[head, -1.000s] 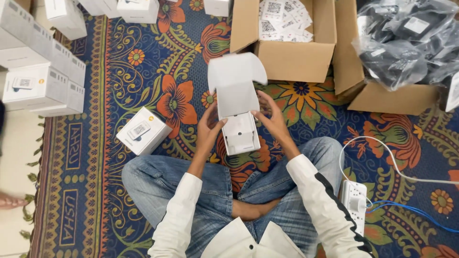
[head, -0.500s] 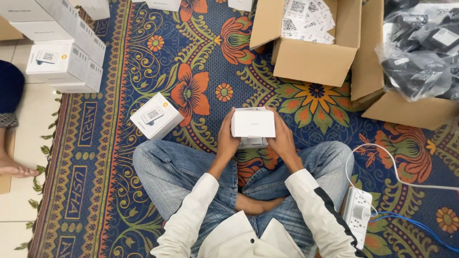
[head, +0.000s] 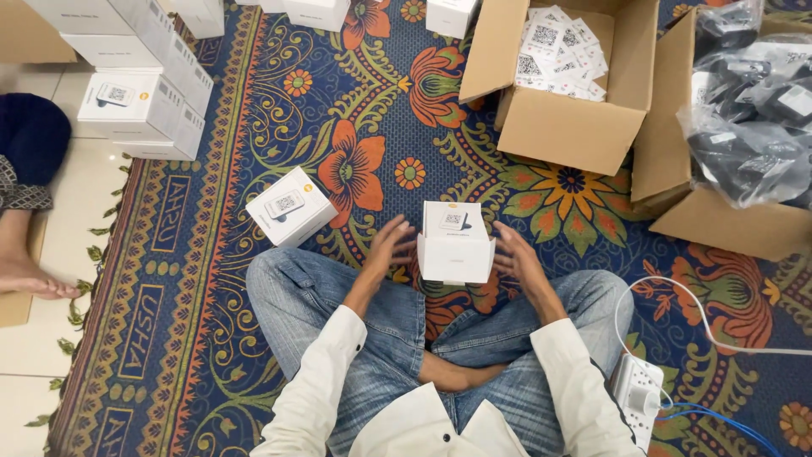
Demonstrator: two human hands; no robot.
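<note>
The fingers (head: 391,233) of the left hand (head: 387,250) are spread apart and hold nothing; they hover just beside the left face of a small white box (head: 455,243). The right hand (head: 518,256) mirrors it on the other side, its fingers also splayed and free of the box, just off its right face. The white box stands closed on the patterned carpet (head: 211,279) between the two hands, just in front of the person's crossed legs in blue jeans (head: 338,305).

To the left of it, near the left knee, a second white box (head: 290,206) lies on the carpet. Farther left, a stack of white boxes (head: 139,76) sits at the carpet's edge. At the far right an open cardboard carton (head: 562,127) holds white printed cards (head: 562,46); beside it another carton (head: 727,224) holds black plastic-wrapped items (head: 753,118). Near the right knee lies a white power strip (head: 636,396) with a white cable (head: 702,322). At the left edge another person's foot (head: 34,279) rests on the tile floor.
</note>
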